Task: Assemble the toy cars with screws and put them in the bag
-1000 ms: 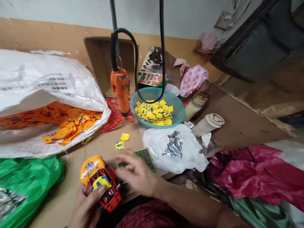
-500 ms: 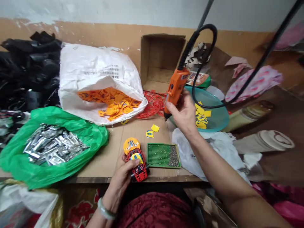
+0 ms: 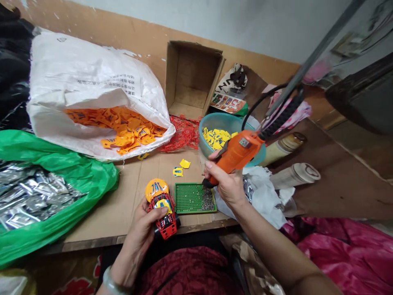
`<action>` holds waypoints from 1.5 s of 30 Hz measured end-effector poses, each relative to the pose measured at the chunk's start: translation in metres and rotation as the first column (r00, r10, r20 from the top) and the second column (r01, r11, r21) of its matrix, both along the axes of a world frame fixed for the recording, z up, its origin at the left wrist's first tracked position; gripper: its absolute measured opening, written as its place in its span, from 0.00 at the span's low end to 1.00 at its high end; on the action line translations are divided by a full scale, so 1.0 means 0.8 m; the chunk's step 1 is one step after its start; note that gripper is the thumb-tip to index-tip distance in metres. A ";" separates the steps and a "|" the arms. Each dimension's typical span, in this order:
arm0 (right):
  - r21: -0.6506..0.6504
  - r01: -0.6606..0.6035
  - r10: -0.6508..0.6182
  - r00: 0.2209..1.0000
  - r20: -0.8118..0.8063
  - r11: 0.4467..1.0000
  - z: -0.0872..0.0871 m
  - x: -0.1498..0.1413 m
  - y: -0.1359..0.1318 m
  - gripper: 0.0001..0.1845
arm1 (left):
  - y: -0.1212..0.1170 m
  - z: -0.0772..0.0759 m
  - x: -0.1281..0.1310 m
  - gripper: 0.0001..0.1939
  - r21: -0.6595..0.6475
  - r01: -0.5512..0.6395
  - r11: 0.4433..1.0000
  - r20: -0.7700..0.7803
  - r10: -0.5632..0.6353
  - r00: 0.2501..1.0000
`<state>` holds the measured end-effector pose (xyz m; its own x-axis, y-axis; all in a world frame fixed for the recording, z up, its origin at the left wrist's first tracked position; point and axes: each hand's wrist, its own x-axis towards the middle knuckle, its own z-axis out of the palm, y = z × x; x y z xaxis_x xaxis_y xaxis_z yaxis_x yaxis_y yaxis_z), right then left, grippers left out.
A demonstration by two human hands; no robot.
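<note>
1. Your left hand [image 3: 136, 233] curls around a red toy car [image 3: 164, 215], thumb pressed on its yellow panel, just beside the tray.
2. Your right hand [image 3: 225, 186] grips an orange corded tool [image 3: 236, 153], its tip just above the silver beads [image 3: 208, 199] on a green pegboard tray [image 3: 187, 198].

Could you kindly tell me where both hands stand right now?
Left grip on red toy car. Right grip on orange corded tool, tip at green tray. Car beside tray.

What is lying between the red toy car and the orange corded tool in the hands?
In the head view, a green perforated tray with a heap of small silver studs lies between the toy car and the orange tool.
</note>
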<state>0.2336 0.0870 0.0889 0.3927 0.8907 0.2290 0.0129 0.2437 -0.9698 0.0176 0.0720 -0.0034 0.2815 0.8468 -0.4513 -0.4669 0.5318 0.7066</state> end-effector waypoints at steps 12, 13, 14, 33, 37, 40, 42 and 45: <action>-0.016 -0.045 0.044 0.998 -0.043 0.999 -0.034 0.000 0.005 0.13 | 0.001 0.008 0.005 0.31 -0.029 -0.037 0.999 -0.041 0.036 0.998; -0.019 -0.050 0.049 0.998 -0.042 0.999 -0.035 0.000 0.006 0.13 | 0.001 0.009 0.005 0.31 -0.033 -0.043 0.999 -0.043 0.042 0.998; -0.020 -0.055 0.054 0.998 -0.040 0.998 -0.036 0.000 0.006 0.13 | 0.002 0.010 0.006 0.30 -0.039 -0.050 0.998 -0.045 0.048 0.998; -0.019 -0.060 0.059 0.998 -0.014 0.998 -0.049 0.003 0.006 0.13 | 0.000 0.007 0.008 0.29 -0.034 -0.056 0.998 -0.040 0.055 0.998; -0.006 -0.069 0.069 0.997 -0.037 0.998 -0.048 0.007 0.009 0.13 | -0.002 0.007 0.009 0.30 -0.020 -0.071 0.997 -0.015 0.071 0.997; 0.069 -0.080 0.088 0.989 -0.119 0.994 -0.029 0.001 0.016 0.12 | -0.002 0.004 0.008 0.30 -0.007 -0.042 0.999 0.008 0.042 0.999; 0.113 -0.112 0.131 0.974 -0.184 0.987 -0.008 -0.011 0.020 0.12 | -0.002 0.002 0.008 0.29 0.009 -0.052 0.999 0.005 0.052 0.999; 0.135 -0.195 0.224 0.943 -0.247 0.971 0.022 -0.039 0.024 0.12 | -0.003 -0.001 0.010 0.29 0.027 -0.095 0.995 0.001 0.095 0.995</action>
<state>0.2021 0.1063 0.1065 0.2580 0.9351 0.2430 -0.2973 0.3161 -0.9009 0.0260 0.0700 -0.0042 0.1989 0.8817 -0.4278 -0.5139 0.4655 0.7206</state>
